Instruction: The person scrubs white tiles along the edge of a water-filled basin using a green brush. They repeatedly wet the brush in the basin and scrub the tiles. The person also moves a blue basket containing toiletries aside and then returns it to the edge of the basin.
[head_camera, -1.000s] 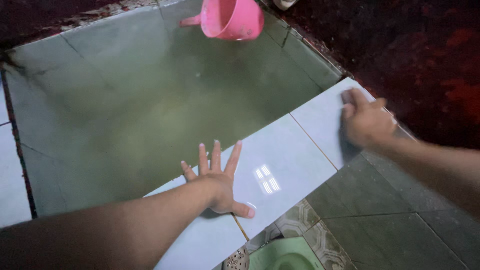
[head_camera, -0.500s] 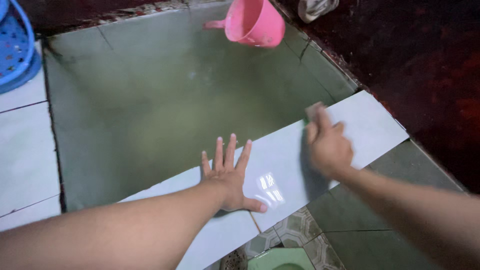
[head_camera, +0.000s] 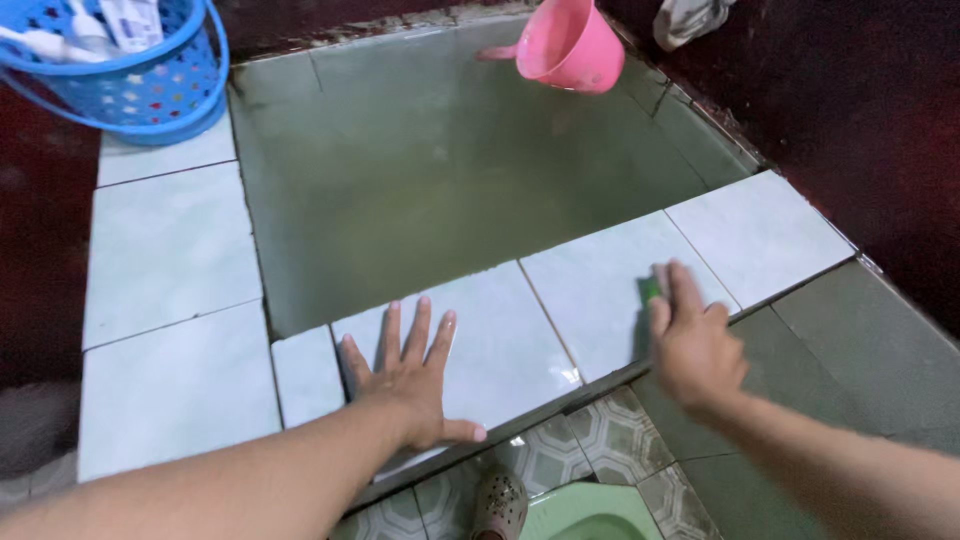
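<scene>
My left hand (head_camera: 412, 385) lies flat, fingers spread, on the pale tiled ledge (head_camera: 590, 290); my right hand (head_camera: 690, 340) presses a green scrubber (head_camera: 650, 290) there.

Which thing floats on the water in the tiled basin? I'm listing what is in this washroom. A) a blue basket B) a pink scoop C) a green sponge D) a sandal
B: the pink scoop sits on the water at the far end, while the blue basket stands on the tiled ledge.
</scene>
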